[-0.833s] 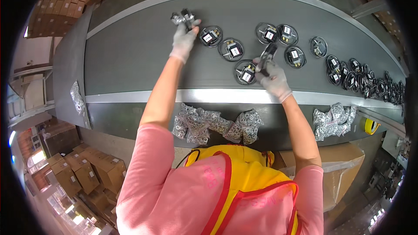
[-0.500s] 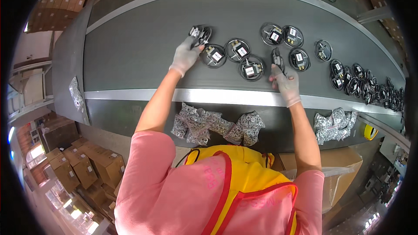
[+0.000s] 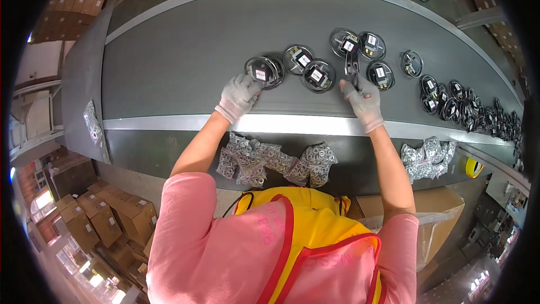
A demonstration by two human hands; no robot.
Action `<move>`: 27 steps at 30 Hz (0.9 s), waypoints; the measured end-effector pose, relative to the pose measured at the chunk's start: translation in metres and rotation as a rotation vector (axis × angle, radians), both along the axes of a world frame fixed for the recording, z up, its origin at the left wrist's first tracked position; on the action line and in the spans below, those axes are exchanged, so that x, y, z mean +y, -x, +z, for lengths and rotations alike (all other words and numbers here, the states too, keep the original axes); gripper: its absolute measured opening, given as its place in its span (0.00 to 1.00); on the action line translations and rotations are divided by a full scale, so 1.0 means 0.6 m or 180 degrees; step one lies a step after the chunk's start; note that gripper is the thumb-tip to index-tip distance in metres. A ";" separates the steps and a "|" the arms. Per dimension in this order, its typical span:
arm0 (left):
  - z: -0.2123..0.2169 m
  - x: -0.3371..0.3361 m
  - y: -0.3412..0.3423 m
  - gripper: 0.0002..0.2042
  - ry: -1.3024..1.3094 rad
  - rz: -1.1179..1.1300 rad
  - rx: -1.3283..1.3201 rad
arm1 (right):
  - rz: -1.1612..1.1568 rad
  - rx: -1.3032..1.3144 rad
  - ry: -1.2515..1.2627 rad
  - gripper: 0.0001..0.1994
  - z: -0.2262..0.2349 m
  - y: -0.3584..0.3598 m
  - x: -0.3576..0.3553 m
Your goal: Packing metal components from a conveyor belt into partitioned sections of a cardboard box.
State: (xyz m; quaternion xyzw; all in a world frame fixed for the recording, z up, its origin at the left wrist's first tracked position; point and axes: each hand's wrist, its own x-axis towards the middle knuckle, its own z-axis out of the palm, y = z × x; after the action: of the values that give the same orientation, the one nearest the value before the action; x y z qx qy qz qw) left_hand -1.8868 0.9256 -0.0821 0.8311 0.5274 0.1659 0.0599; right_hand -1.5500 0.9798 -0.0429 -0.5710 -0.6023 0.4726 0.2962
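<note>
My left hand (image 3: 241, 97), in a pale glove, has its fingers curled at the lower left edge of a coiled thermostat (image 3: 260, 73), a black coil around a small box with a white label. That coil overlaps another coiled unit just to its right. Two similar coils (image 3: 318, 75) lie further right. My right hand (image 3: 363, 101), also gloved, grips a dark coiled thermostat (image 3: 352, 65) that stands nearly edge-on. It hides part of the coils behind it. Beside it lie several more coils, including one (image 3: 381, 75) at the right. My right fingertips are partly hidden.
A crowded row of coils (image 3: 467, 107) runs along the dark belt (image 3: 174, 62) to the far right. A metal rail (image 3: 304, 125) borders its near edge. Clear bags of small rings (image 3: 250, 160) hang below it. Cartons (image 3: 132, 211) stand at the lower left.
My left hand has brought its coil nearer, laying it over the neighbouring one. My right hand has lifted its coil slightly away from me. The other coils have shifted slightly left in view.
</note>
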 end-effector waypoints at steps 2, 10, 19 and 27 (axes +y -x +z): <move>0.002 0.004 -0.016 0.10 -0.0116 0.0010 0.0272 | 0.0288 -0.0421 -0.0605 0.10 -0.018 -0.004 0.014; -0.004 -0.022 -0.038 0.10 0.0198 0.1194 0.0008 | 0.1471 -0.2666 -0.1353 0.11 -0.016 0.028 -0.031; -0.019 0.055 -0.058 0.04 0.0930 0.1637 -0.3452 | 0.1849 -0.2226 -0.2477 0.10 -0.030 -0.017 -0.056; -0.040 0.108 -0.081 0.12 -0.0512 -0.0120 0.0177 | -0.0270 -0.1415 -0.1686 0.10 -0.017 -0.037 -0.056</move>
State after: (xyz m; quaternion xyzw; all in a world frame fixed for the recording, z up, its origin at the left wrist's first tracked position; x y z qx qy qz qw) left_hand -1.8380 0.9905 -0.1061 0.8473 0.4981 0.1835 -0.0186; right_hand -1.5281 0.9461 -0.0533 -0.5878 -0.7296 0.1513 0.3151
